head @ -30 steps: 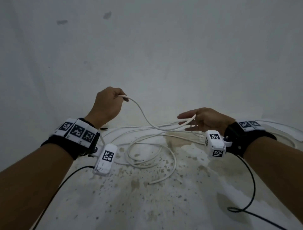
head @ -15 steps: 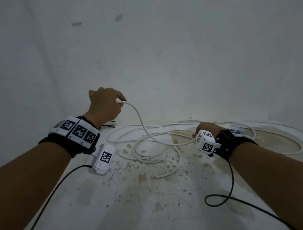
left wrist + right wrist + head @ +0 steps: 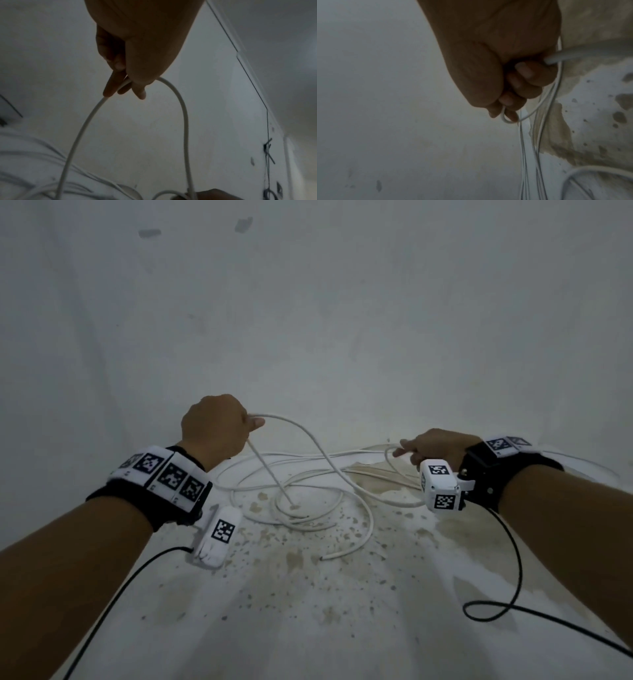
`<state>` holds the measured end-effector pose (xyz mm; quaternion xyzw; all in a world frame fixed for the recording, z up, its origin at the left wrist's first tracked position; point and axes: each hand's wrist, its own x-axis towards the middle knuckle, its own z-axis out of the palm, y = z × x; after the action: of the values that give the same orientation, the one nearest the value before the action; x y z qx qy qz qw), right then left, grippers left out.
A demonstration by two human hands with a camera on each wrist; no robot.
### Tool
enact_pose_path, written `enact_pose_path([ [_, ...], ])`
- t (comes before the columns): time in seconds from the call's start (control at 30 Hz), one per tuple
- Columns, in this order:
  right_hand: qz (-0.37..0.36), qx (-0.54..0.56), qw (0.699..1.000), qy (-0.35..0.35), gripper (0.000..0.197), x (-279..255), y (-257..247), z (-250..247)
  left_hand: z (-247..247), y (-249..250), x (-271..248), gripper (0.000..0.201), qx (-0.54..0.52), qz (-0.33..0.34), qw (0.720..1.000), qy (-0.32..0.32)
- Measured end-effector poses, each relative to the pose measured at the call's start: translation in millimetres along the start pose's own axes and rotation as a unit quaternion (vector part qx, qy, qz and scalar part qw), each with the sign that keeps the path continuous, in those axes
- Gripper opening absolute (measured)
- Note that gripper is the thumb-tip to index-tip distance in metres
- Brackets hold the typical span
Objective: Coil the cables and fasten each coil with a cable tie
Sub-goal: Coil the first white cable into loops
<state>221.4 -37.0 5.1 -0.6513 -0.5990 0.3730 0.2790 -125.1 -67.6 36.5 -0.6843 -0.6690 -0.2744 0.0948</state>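
A long white cable (image 3: 301, 508) lies in loose tangled loops on the stained floor, its free end (image 3: 323, 557) pointing toward me. My left hand (image 3: 245, 422) is raised above the heap and pinches the cable (image 3: 126, 82); one strand drops straight to the floor and another arcs off to the right. My right hand (image 3: 416, 448) is low at the right, with its fingers (image 3: 527, 75) curled round a strand of the same cable (image 3: 570, 54). A thin loop (image 3: 506, 119) shows at its fingertips.
A pale wall (image 3: 308, 320) rises just behind the cable heap. The floor (image 3: 291, 611) is speckled with brown stains. Black sensor wires trail from both wrists, and one curls on the floor at the right (image 3: 486, 611).
My right hand went from open at the middle down to the floor, closed on a strand, and now sits further right and higher. My left hand stayed raised and now has two strands hanging.
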Motion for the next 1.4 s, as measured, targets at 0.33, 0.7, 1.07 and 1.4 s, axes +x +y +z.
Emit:
enact_pose_path([
  [0.33, -0.080, 0.152, 0.985, -0.013, 0.031, 6.1, -17.8, -11.1, 27.6, 36.6, 13.9, 0.014, -0.517, -0.116, 0.838, -0.133],
  [0.7, -0.120, 0.215, 0.968, 0.053, 0.030, 27.6, -47.5, 2.6, 71.2, 36.3, 92.6, 0.039, -0.126, 0.067, 0.985, -0.096],
  [1.07, -0.079, 0.647, 0.724, 0.224, 0.026, 48.1, -53.3, 6.6, 101.3, 105.3, 12.9, 0.080, -0.333, -0.136, 0.778, -0.515],
  [1.4, -0.052, 0.527, 0.844, 0.090, 0.030, 31.3, -35.1, 58.2, 100.9, 75.5, 23.6, 0.013, -0.621, -0.359, 0.684, -0.132],
])
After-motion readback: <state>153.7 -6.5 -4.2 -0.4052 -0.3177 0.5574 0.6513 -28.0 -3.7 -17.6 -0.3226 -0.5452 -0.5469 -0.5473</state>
